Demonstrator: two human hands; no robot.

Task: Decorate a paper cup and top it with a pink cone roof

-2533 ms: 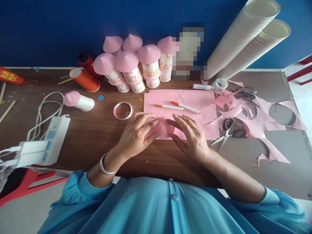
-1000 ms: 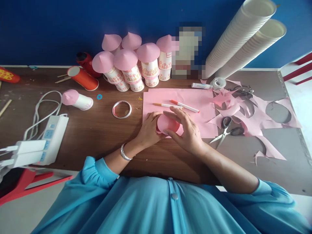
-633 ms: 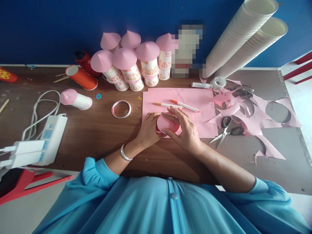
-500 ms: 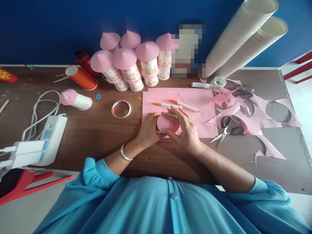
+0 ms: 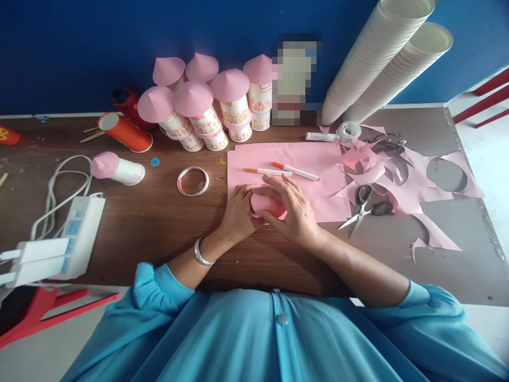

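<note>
Between my two hands is a round piece of pink paper, its rim curving like a cone or cup cover; most of its shape is hidden. My left hand wraps round its left side, a silver bangle at the wrist. From the right and above, my right hand grips it with thumb and fingers. Under and behind the hands lie pink paper sheets. On them rest an orange-capped marker and a yellow-tipped marker.
Paper-cup towers with pink cone roofs stand at the wall. Scissors lie beside pink scraps. A tape roll, a cone-topped cup and a power strip are leftward. Tall cup stacks lean at the back right.
The view has shifted slightly, so most things appear a little further left. Both hands keep their hold on the pink paper piece, with the right fingers moved slightly across it.
</note>
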